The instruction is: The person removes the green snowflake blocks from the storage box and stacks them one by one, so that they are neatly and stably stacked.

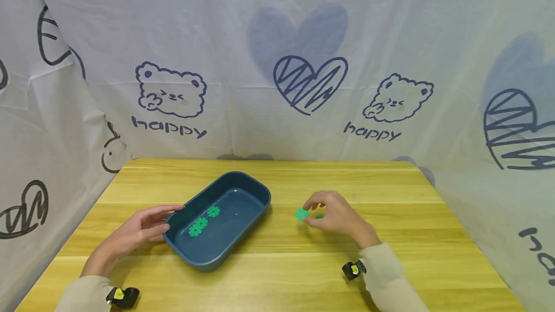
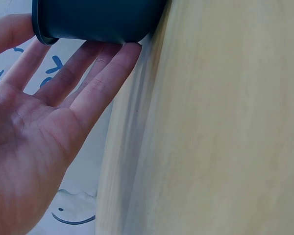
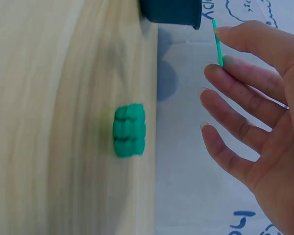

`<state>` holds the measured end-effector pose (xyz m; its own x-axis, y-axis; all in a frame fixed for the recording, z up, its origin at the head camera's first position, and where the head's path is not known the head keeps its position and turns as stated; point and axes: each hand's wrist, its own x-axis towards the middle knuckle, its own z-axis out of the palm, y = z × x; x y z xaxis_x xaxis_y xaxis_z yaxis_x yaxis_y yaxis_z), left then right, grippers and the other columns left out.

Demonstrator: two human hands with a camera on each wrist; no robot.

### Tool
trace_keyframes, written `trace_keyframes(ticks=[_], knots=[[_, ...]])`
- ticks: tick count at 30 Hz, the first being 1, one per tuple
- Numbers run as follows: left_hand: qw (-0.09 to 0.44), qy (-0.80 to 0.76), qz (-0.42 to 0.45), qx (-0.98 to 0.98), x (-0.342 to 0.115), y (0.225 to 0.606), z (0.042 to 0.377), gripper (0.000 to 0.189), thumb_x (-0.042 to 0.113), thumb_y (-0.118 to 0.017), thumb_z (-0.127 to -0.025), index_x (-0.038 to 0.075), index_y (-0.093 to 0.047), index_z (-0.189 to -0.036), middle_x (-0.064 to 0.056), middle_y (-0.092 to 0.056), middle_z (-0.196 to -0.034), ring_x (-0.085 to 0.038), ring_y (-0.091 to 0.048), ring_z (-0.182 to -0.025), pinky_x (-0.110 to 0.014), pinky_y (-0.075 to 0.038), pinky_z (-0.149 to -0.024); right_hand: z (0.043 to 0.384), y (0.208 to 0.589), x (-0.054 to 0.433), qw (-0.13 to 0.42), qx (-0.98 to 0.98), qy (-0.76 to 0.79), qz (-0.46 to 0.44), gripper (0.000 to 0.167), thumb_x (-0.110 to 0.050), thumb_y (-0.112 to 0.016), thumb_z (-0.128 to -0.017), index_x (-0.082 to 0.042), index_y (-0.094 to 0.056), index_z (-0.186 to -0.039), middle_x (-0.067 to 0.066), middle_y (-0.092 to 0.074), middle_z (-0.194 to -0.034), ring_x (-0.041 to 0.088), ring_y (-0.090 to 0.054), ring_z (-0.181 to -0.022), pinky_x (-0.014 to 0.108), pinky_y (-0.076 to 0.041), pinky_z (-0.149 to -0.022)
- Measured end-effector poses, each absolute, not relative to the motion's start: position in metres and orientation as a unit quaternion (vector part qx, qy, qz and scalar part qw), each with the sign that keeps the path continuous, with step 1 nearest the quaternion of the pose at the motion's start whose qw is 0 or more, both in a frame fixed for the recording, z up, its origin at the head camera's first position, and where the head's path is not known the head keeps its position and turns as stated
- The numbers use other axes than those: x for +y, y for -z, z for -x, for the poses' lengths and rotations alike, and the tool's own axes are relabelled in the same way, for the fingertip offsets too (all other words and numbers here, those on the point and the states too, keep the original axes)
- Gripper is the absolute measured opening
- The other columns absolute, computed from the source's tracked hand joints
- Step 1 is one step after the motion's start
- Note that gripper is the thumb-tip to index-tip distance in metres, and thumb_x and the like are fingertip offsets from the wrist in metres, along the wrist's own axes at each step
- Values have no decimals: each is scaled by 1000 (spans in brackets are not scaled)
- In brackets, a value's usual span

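A dark blue rectangular bin [image 1: 237, 249] stands at an angle on the table, with several green notched plastic discs [image 1: 201, 224] lying inside along its left side. My left hand [image 1: 145, 225] is at the bin's left end. Its thumb and fairly straight fingers [image 2: 105, 81] touch the rim and outer wall. To the right of the bin, my right hand [image 1: 336, 213] pinches another green notched disc [image 1: 302, 214] between thumb and fingertips; the right wrist view shows this disc [image 3: 218, 44] edge-on. A small stack of green discs [image 3: 130, 130] sits on the table near that hand, mostly hidden behind it in the head view.
The wooden table [image 1: 277, 283] runs back to a white cloth [image 1: 243, 61] printed with bears and hearts, which also hangs along both sides. Black wrist cameras are strapped at the left sleeve [image 1: 84, 295] and the right sleeve [image 1: 386, 273].
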<state>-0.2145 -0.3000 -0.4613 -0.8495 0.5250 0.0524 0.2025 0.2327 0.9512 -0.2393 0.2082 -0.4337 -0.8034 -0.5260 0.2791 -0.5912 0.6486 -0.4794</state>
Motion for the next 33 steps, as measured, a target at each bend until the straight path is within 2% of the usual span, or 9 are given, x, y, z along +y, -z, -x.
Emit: trace_keyframes(ticks=[8, 15, 18, 22, 33], knots=[[137, -571, -238, 774, -300, 462, 215, 48, 7, -53, -105, 0, -46, -152, 31, -53, -143, 14, -53, -125, -27, -61, -89, 240, 440, 224, 55, -909, -286, -299, 19, -21, -85, -84, -16, -77, -100, -4, -76, -98, 20, -69, -90, 42, -59, -83], [137, -573, -241, 771, -300, 461, 216, 48, 6, -53, -105, 0, -45, -152, 28, -54, -143, 8, -58, -124, -29, -61, -89, 239, 444, 239, 40, -919, -290, -264, 20, -24, -86, -83, -18, -78, -100, -6, -76, -99, 15, -67, -92, 36, -57, -84], [138, -573, -239, 772, -300, 461, 215, 48, 6, -53, -105, 0, -46, -152, 28, -54, -143, 8, -58, -124, -29, -61, -89, 239, 445, 244, 35, -921, -294, -253, 20, -25, -86, -84, -18, -78, -100, -5, -77, -100, 16, -67, -92, 37, -57, -85], [136, -567, -235, 777, -300, 460, 214, 48, 8, -53, -105, 2, -47, -152, 31, -53, -142, 15, -51, -126, -27, -60, -89, 240, 447, 250, 28, -922, -297, -247, 19, -24, -86, -84, -17, -78, -100, -4, -77, -100, 15, -67, -92, 35, -57, -84], [142, -575, -230, 772, -299, 460, 214, 48, 8, -54, -105, 0, -46, -152, 30, -54, -141, 13, -54, -124, -27, -60, -89, 243, 459, 257, 10, -919, -308, -245, 18, -20, -85, -84, -14, -78, -100, -2, -77, -98, 14, -66, -88, 29, -58, -79]])
